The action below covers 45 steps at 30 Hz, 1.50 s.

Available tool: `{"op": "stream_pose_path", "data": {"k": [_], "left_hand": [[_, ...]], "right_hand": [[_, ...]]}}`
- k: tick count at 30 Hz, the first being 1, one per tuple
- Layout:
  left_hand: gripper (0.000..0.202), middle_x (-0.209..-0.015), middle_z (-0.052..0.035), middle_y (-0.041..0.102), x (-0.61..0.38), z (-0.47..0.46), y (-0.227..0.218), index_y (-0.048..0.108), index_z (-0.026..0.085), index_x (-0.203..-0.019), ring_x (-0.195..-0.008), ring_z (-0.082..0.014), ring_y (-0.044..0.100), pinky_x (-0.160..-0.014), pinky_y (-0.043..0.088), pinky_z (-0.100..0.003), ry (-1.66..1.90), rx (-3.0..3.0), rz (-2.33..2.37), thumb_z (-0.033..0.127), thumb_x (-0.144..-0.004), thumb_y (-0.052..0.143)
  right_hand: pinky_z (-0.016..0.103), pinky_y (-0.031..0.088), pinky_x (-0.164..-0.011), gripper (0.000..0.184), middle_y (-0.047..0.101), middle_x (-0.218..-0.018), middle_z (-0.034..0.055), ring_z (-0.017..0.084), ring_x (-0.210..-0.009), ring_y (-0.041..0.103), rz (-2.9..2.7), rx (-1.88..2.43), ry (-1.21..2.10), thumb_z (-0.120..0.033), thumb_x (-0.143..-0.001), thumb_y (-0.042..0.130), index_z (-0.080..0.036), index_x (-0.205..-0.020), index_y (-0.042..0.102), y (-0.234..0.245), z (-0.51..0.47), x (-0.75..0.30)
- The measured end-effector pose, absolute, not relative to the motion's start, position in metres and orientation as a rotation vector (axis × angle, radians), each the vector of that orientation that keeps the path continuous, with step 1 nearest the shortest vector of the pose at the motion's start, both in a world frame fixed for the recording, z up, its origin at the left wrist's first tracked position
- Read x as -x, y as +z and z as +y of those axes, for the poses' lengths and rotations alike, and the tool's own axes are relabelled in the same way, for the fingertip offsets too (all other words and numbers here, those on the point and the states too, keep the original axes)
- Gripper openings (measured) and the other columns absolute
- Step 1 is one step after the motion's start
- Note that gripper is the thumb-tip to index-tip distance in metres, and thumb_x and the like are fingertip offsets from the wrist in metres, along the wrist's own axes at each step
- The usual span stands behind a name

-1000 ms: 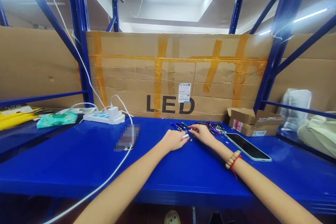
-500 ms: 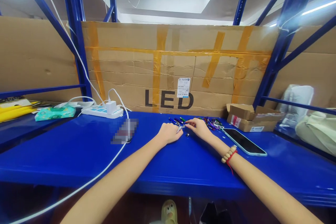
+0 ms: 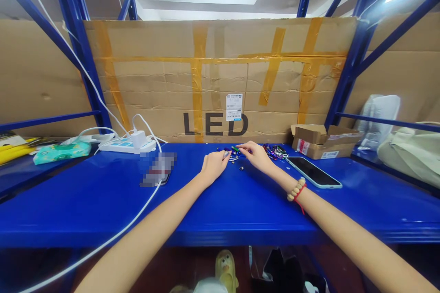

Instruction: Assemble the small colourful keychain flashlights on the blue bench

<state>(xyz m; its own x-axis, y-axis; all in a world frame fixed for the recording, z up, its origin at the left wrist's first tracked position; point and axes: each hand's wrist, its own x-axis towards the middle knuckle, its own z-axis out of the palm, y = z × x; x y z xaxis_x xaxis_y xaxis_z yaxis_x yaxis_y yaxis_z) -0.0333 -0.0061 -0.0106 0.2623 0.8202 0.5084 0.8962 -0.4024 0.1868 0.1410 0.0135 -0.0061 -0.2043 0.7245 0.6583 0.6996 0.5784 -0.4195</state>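
My left hand [image 3: 215, 165] is closed, thumb against the fingers, with a small silvery piece [image 3: 226, 154] showing at its fingertips. Its kind is too small to make out. My right hand [image 3: 256, 155] has its thumb and forefinger together above the small parts, close to a green piece [image 3: 235, 149]; whether anything is pinched there I cannot tell. Several small blue and metallic pieces [image 3: 233, 159] lie between the hands. One small dark and silvery piece [image 3: 241, 169] lies apart, nearer me. Behind my right hand is a pile of shiny purple, red and dark pieces [image 3: 275, 151].
A phone [image 3: 313, 171] lies right of my right forearm, before an open cardboard box [image 3: 325, 143]. On the left are a blurred-out flat item [image 3: 160, 169], a power strip [image 3: 113, 145], a trailing white cable [image 3: 137, 219] and a green soft pack [image 3: 62, 152]. A cardboard wall [image 3: 154, 82] stands behind.
My hands have drawn apart slightly; the left has shifted left with the silvery piece, and the right fingers are now near the green piece. The whole view has shifted a little.
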Motion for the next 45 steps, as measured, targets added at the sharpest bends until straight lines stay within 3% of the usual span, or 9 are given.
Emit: {"op": "stream_pose_path", "data": {"k": [9,25,29,33,39,45], "left_hand": [[0.033,-0.083,-0.0062,0.071,0.03,-0.008,-0.011,0.067,0.022,-0.074,-0.081,-0.0212,0.064,-0.06,0.037,-0.025,-0.811,2.411,-1.78,0.034,-0.085,0.038],[0.034,-0.07,-0.0065,0.069,0.032,-0.008,-0.012,0.067,0.02,-0.064,-0.071,-0.0203,0.064,-0.054,0.032,-0.025,-0.753,2.555,-1.769,0.032,-0.08,0.039],[0.037,-0.071,-0.007,0.069,0.031,-0.012,-0.011,0.068,0.02,-0.065,-0.07,-0.0197,0.063,-0.057,0.034,-0.026,-0.657,2.599,-1.639,0.031,-0.082,0.037],[0.041,-0.072,-0.0083,0.07,0.029,-0.015,-0.012,0.069,0.02,-0.067,-0.07,-0.0205,0.063,-0.061,0.037,-0.027,-0.489,2.637,-1.474,0.031,-0.085,0.034],[0.044,-0.076,-0.0092,0.07,0.029,-0.016,-0.014,0.071,0.021,-0.079,-0.074,-0.0221,0.064,-0.063,0.039,-0.028,-0.378,2.644,-1.429,0.031,-0.088,0.03],[0.038,-0.084,-0.0099,0.071,0.031,-0.014,-0.015,0.071,0.021,-0.087,-0.079,-0.0232,0.065,-0.069,0.042,-0.03,-0.366,2.635,-1.465,0.028,-0.086,0.034]], "right_hand": [[0.028,0.051,-0.067,0.022,0.07,-0.081,0.0071,0.019,-0.076,0.064,-1.849,0.829,0.464,-0.035,-0.069,0.067,-0.016,-0.079,0.072,0.005,-0.001,-0.128],[0.025,0.048,-0.06,0.021,0.071,-0.077,0.0074,0.017,-0.07,0.063,-2.013,0.908,0.566,-0.033,-0.069,0.066,-0.014,-0.077,0.071,0.007,-0.006,-0.126],[0.023,0.046,-0.055,0.022,0.068,-0.065,0.0052,0.014,-0.058,0.06,-2.067,0.991,0.601,-0.034,-0.065,0.069,-0.012,-0.07,0.069,0.008,-0.007,-0.135],[0.022,0.043,-0.052,0.022,0.063,-0.058,0.0015,0.011,-0.051,0.055,-2.305,0.934,0.599,-0.035,-0.07,0.065,-0.013,-0.066,0.066,0.007,-0.007,-0.145],[0.024,0.044,-0.068,0.025,0.067,-0.073,0.0046,0.014,-0.069,0.059,-2.526,0.689,0.368,-0.034,-0.082,0.054,-0.016,-0.071,0.067,0.008,-0.01,-0.147],[0.023,0.043,-0.067,0.033,0.064,-0.069,0.0046,0.013,-0.064,0.056,-2.507,0.648,0.284,-0.032,-0.087,0.044,-0.016,-0.066,0.063,0.006,-0.017,-0.139]]}}
